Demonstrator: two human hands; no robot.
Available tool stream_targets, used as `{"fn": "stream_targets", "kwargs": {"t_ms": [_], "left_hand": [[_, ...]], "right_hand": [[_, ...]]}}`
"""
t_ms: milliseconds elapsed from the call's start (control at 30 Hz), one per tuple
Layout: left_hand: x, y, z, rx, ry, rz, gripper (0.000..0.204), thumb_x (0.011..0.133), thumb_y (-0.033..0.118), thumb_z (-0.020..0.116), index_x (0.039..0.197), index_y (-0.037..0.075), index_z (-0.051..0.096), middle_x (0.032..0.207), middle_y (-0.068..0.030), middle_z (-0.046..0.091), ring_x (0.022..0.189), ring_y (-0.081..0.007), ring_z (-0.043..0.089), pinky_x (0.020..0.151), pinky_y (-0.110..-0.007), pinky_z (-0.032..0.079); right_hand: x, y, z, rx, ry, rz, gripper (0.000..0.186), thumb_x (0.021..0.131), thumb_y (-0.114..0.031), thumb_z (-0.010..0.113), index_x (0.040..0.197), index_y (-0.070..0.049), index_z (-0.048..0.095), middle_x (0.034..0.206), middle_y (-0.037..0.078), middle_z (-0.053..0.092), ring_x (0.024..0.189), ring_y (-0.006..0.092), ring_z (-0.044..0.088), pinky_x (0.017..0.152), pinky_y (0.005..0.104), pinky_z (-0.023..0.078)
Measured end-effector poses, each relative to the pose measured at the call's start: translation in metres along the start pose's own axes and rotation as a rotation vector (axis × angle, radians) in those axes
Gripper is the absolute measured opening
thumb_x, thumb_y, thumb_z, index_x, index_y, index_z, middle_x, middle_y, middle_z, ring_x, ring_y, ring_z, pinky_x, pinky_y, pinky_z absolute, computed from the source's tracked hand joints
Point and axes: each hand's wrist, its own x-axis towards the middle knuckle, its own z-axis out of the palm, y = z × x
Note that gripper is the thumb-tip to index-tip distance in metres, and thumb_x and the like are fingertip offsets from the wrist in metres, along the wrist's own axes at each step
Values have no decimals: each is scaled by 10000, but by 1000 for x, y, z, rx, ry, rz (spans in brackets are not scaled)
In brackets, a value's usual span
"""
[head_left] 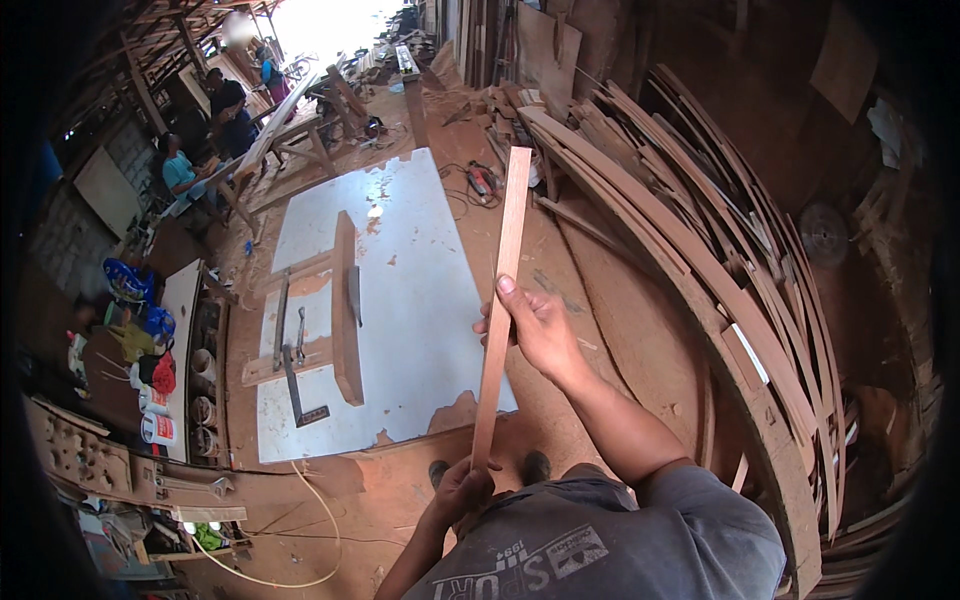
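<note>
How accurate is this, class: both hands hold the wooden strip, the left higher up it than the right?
The heights are swapped: the head view shows the right hand higher up the strip than the left hand; both do hold it.

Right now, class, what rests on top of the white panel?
On the white panel lie a long wooden board, crosspieces and metal tools, one L-shaped. The surface beneath is covered; the held wooden strip hides another part.
</note>
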Motion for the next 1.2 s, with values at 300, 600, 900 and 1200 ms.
{"fn": "stream_targets", "kwargs": {"t_ms": [300, 600, 900, 1200], "left_hand": [[5, -1, -2, 254, 291, -87, 347, 1126, 329, 563, 1258, 19, 648, 849, 5, 623, 701, -68, 574, 620, -245, 477], [6, 30, -51, 349, 244, -88, 299, 1118, 330, 566, 1208, 55, 642, 872, -6, 638, 755, -74, 602, 669, -257, 504], [37, 93, -79, 475, 122, -263, 389, 1119, 445, 489, 1061, 75, 593, 846, 1, 572, 736, -102, 548, 645, -289, 479], [153, 40, -44, 328, 343, -230, 360, 1112, 431, 533, 1025, 88, 600, 802, 15, 551, 673, -89, 510, 591, -284, 443]], "right_hand": [[25, 43, 6, 17, 1, 109, 495, 1064, -480, 652, 992, 6, 722, 872, 115, 778, 718, 138, 708, 661, 265, 558], [32, 103, 27, 103, 81, 200, 418, 915, -278, 864, 1189, -17, 688, 957, 39, 725, 856, 129, 680, 786, 304, 562], [34, 135, 16, 224, 94, 314, 457, 1026, -277, 730, 1366, 10, 629, 1180, 104, 734, 1015, 203, 701, 896, 356, 573], [-32, 232, -151, 230, 393, 471, 265, 1016, -230, 736, 1108, 18, 753, 908, 87, 768, 798, 161, 713, 781, 312, 576]]}}
